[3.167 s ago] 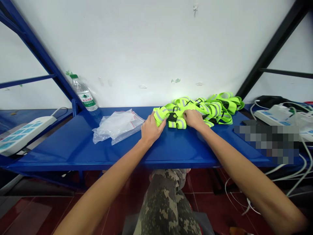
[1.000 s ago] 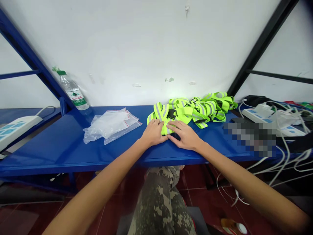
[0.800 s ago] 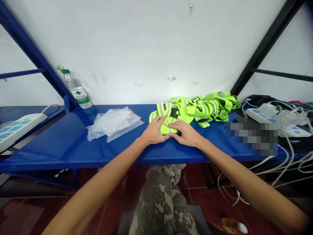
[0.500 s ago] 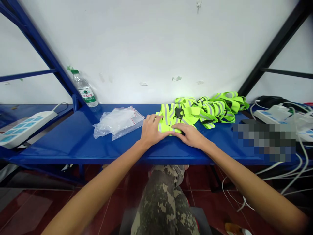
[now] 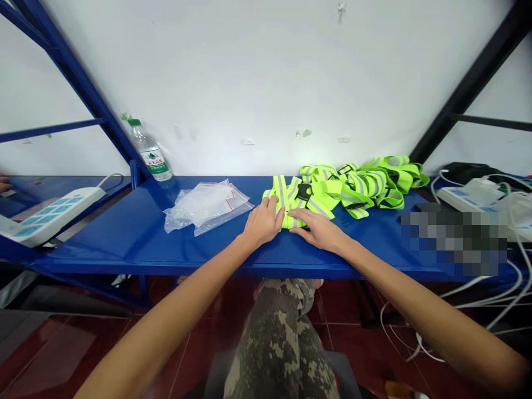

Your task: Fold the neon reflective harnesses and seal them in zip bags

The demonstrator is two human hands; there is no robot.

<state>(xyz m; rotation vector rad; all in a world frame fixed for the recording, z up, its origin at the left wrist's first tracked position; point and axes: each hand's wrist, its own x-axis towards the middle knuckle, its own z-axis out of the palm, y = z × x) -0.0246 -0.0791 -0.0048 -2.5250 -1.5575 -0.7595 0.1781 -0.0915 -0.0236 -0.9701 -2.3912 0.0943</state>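
A neon-yellow reflective strap vest (image 5: 282, 191) with grey stripes lies bunched near the middle of the blue shelf. My left hand (image 5: 262, 223) grips its left side, the fingers bent over the folded straps and the thumb alongside. From the right, my right hand (image 5: 319, 230) pinches the front fold between thumb and fingers. A black buckle (image 5: 304, 192) sits on the straps just beyond my hands. Behind and to the right, more reflective straps (image 5: 374, 183) are heaped, touching the held vest. Clear zip bags (image 5: 208, 205) are stacked left of my left hand.
A water bottle (image 5: 153, 152) leans at the wall on the left. Power strips lie at both sides, the left one (image 5: 62, 213) on a neighbouring surface. White cables (image 5: 499, 293) hang at the right, near a blurred-out object (image 5: 453, 241). The shelf (image 5: 187, 260) has a front edge above my knees.
My left thumb has drawn back from my right thumb to the left side of the fold, so the hands are slightly farther apart. The whole view has shifted a little.
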